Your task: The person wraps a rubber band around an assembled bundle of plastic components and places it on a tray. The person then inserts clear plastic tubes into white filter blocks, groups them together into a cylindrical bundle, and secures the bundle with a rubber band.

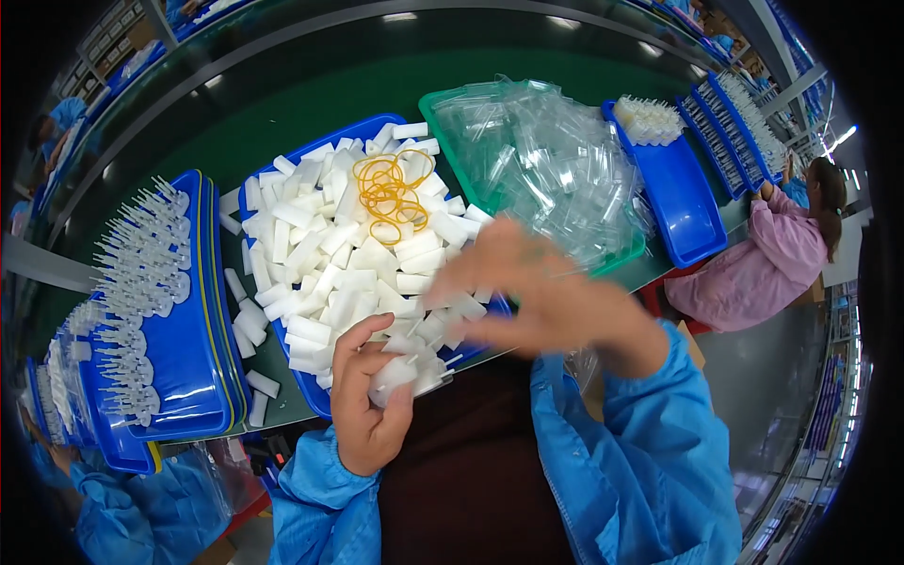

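Observation:
My left hand (370,400) is closed around a small bunch of white plastic parts (394,377) with thin stems, at the near edge of a blue tray (315,400). Which part each finger presses on is hidden. White foam-like pieces (315,259), short and block-shaped, fill that tray, and yellow rubber bands (388,193) lie tangled on top of them. My right hand (532,292) hovers over the tray's near right side, smeared by motion, and its fingers do not show clearly.
A green tray (443,141) heaped with clear plastic sleeves (556,174) stands to the right. Beyond it is a blue tray (683,202) with white parts at its far end. Stacked blue trays (202,353) carrying white stemmed parts stand left. A person in pink (758,259) sits at right.

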A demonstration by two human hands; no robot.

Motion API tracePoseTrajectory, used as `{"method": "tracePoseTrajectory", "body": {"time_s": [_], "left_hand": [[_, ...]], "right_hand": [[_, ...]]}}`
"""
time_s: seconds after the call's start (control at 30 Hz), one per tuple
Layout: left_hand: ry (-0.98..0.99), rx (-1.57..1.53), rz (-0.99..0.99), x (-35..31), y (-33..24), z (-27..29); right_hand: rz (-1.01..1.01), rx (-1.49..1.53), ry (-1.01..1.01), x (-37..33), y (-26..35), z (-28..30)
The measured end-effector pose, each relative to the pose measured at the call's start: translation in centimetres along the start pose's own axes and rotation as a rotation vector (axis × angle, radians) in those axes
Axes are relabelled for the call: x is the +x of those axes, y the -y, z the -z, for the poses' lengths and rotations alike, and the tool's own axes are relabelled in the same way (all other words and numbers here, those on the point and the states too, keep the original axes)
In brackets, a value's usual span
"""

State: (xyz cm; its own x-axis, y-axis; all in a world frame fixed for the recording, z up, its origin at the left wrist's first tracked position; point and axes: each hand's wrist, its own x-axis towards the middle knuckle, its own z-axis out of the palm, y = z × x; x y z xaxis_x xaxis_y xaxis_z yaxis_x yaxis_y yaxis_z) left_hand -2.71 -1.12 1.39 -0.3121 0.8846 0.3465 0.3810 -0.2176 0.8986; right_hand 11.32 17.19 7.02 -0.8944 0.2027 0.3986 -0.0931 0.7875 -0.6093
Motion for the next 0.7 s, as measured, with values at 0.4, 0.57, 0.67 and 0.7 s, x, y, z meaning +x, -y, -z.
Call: {"method": "tracePoseTrajectory", "body": {"time_s": [0.4,0.57,0.67,0.7], "left_hand": [[-0.015,-0.179,0.029,-0.4,0.7,0.4],[-0.039,-0.231,0.083,-0.5,0.7,0.4],[-0.04,-0.181,0.085,-0.3,0.6,0.6],[-0.046,-0.118,0.065,-0.2,0.5,0.7]], "right_hand": [[-0.132,-1.111,0.302,6.3,-14.9,5.6],[-0.182,-1.141,0.358,6.5,-15.2,4.8],[-0.059,-1.186,0.298,6.5,-14.8,4.9],[0.037,-1.198,0.226,6.6,-14.3,5.0]]}}
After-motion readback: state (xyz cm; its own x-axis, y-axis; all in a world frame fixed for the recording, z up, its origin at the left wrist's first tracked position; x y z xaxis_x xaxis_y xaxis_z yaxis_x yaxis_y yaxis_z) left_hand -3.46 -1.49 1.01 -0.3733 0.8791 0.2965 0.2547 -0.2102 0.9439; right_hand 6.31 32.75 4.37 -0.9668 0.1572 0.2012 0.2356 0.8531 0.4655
